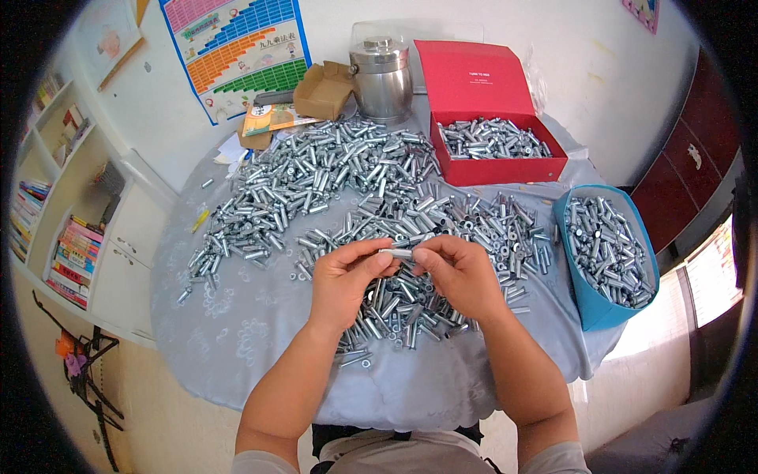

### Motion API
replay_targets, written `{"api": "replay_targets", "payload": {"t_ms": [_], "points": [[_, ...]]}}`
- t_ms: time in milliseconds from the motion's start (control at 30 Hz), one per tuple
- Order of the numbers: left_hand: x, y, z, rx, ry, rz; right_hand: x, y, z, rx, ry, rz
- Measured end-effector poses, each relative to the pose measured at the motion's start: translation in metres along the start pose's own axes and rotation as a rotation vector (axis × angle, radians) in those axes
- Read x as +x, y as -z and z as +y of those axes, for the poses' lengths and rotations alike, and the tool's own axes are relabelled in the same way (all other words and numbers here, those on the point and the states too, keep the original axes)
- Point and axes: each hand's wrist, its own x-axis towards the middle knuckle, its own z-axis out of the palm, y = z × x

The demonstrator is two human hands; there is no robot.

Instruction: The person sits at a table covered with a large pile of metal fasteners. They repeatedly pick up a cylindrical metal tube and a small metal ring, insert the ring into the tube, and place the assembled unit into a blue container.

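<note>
Over the middle of the table, my left hand point(344, 278) and my right hand point(464, 276) meet at a small silvery expansion bolt point(400, 254). The left fingers and thumb pinch one end; the right ones close on the other. It lies about level between them, and the fingertips cover both its ends. Beneath and around my hands spreads a loose heap of metal sleeves, bolts, nuts and washers point(407, 304). Farther back and to the left lies a larger pile of similar expansion bolts point(347, 162).
A red box point(499, 172) with its lid raised holds more bolts at the back right. Right of the heap stands a filled teal fabric bin point(604, 313). Behind are a steel pot point(382, 83), a cardboard box point(322, 88) and papers. Grey cloth point(221, 347) covers the table.
</note>
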Motion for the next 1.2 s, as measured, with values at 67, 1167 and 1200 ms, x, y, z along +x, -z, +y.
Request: {"api": "replay_targets", "payload": {"t_ms": [67, 1167, 1200], "points": [[0.002, 0.003, -0.004, 0.034, 0.006, 0.018, 0.000, 0.001, 0.003, 0.005, 0.046, 0.033], [0.002, 0.003, -0.010, -0.100, 0.003, 0.045, 0.004, 0.000, 0.009, -0.029, 0.056, 0.070], [0.002, 0.002, -0.010, -0.097, 0.008, 0.053, 0.004, 0.000, 0.009, -0.134, 0.120, 0.084]]}}
